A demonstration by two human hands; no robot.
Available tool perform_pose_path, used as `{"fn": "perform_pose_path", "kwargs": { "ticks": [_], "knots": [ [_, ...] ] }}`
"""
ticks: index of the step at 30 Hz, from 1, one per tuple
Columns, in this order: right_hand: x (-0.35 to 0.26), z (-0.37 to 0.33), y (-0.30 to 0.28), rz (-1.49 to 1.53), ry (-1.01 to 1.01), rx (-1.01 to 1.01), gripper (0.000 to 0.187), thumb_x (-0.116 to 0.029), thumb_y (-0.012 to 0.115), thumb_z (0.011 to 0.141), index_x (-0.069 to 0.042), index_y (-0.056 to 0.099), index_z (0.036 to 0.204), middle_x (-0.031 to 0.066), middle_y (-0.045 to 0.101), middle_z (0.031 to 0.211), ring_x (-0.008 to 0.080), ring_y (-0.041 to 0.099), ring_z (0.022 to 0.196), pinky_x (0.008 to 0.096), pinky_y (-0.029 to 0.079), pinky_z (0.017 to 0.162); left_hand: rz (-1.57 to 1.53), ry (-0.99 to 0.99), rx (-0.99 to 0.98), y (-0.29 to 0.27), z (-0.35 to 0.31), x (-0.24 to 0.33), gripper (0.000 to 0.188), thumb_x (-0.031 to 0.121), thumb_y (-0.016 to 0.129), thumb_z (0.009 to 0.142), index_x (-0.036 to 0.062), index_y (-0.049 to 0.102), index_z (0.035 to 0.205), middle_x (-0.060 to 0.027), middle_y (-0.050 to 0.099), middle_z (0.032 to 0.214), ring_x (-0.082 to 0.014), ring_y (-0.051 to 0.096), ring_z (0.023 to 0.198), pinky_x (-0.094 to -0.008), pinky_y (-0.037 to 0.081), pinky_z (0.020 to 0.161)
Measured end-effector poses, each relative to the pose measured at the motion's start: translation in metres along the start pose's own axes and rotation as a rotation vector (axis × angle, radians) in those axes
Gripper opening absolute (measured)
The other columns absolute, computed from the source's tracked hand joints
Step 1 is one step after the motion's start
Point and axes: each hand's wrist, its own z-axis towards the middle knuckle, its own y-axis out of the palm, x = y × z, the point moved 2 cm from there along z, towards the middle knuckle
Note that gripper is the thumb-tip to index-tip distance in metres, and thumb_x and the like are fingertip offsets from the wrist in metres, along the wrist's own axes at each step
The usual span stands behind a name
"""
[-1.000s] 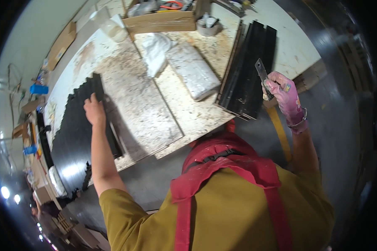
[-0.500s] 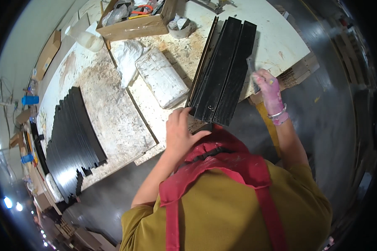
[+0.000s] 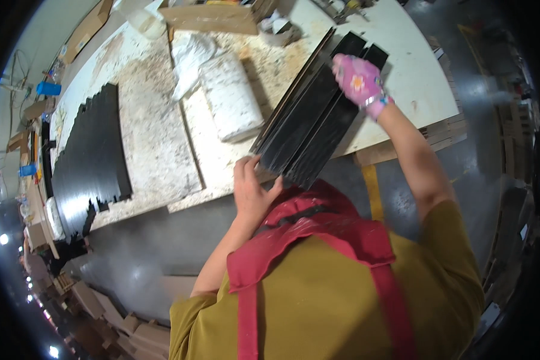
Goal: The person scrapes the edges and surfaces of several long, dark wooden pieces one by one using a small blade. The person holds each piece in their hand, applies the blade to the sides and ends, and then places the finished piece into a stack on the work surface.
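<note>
Several long black strips [image 3: 318, 114] lie side by side, slanting over the near edge of the worktable [image 3: 417, 90]. My bare left hand [image 3: 253, 187] is at their near end, with its fingertips curled on the left corner and its thumb against the end. My right hand [image 3: 360, 81], in a pink flowered glove, is closed over the far part of the strips. The flat grey blade it held half a second ago is mostly hidden by the glove now. Left of the strips lies a white, stained wrapped block [image 3: 229, 99], with crumpled white plastic [image 3: 192, 63] beside it.
A fanned stack of black strips [image 3: 93, 156] rests on a stained board [image 3: 156, 126] at the left. At the back stand a cardboard box [image 3: 213, 19], a tape roll [image 3: 280, 33] and a translucent bottle [image 3: 141, 19]. Wooden pallets [image 3: 444, 132] stand beyond the table's right edge.
My right hand has moved from beside the strips' right edge, up and left onto their far part. My left thumb has come in against the near end. The view has shifted.
</note>
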Motion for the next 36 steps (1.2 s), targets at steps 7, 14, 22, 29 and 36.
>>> {"fn": "perform_pose_path", "kwargs": {
  "ticks": [7, 14, 22, 29, 36],
  "knots": [
    [-0.060, -0.030, -0.004, 0.039, -0.358, -0.275, 0.012, -0.019, 0.050, 0.082, -0.012, 0.059, 0.078, 0.0122, 0.064, 0.073, 0.0312, 0.065, 0.070, 0.0416, 0.052, 0.061, 0.081, -0.068, -0.021, -0.008, -0.013, -0.001, 0.059, 0.015, 0.077, 0.063, 0.0002, 0.051, 0.114, -0.0195, 0.051, 0.110, -0.0373, 0.053, 0.101, -0.0424, 0.046, 0.086],
    [0.140, 0.046, -0.021, -0.046, -0.017, 0.224, 0.025, -0.029, 0.052, 0.090, -0.006, 0.060, 0.083, 0.0160, 0.062, 0.076, 0.0328, 0.061, 0.068, 0.0436, 0.048, 0.060, 0.206, -0.014, -0.085, -0.017, 0.008, 0.019, 0.062, 0.021, 0.079, 0.067, 0.0005, 0.050, 0.118, -0.0193, 0.051, 0.110, -0.0371, 0.053, 0.100, -0.0419, 0.046, 0.086],
    [0.066, -0.022, -0.035, 0.723, 0.429, -0.014, 0.026, -0.031, 0.062, 0.091, -0.008, 0.059, 0.080, -0.0051, 0.054, 0.068, 0.0046, 0.041, 0.054, 0.0201, 0.034, 0.049, -0.082, -0.262, -0.159, -0.039, 0.017, 0.016, 0.041, 0.014, 0.069, 0.080, 0.0002, 0.054, 0.116, -0.0109, 0.060, 0.093, -0.0244, 0.059, 0.090, -0.0334, 0.046, 0.080],
    [-0.010, -0.053, -0.018, 1.261, 0.433, -0.127, 0.013, -0.018, 0.060, 0.091, -0.007, 0.060, 0.084, -0.0011, 0.056, 0.067, 0.0056, 0.050, 0.054, 0.0195, 0.040, 0.049, -1.636, -1.265, -0.421, -0.047, -0.019, -0.055, 0.064, 0.062, 0.040, 0.088, 0.0016, 0.056, 0.102, -0.0076, 0.065, 0.089, -0.0176, 0.064, 0.069, -0.0261, 0.049, 0.053],
    [-0.105, -0.060, 0.000, 1.486, 0.496, -0.467, 0.014, -0.016, 0.059, 0.092, -0.003, 0.061, 0.089, 0.0041, 0.065, 0.083, 0.0092, 0.061, 0.074, 0.0223, 0.050, 0.066, -1.743, -1.230, -0.386, -0.058, -0.014, -0.048, 0.070, 0.063, 0.037, 0.090, -0.0036, 0.057, 0.102, -0.0216, 0.066, 0.103, -0.0307, 0.069, 0.085, -0.0327, 0.059, 0.064]
  ]
}}
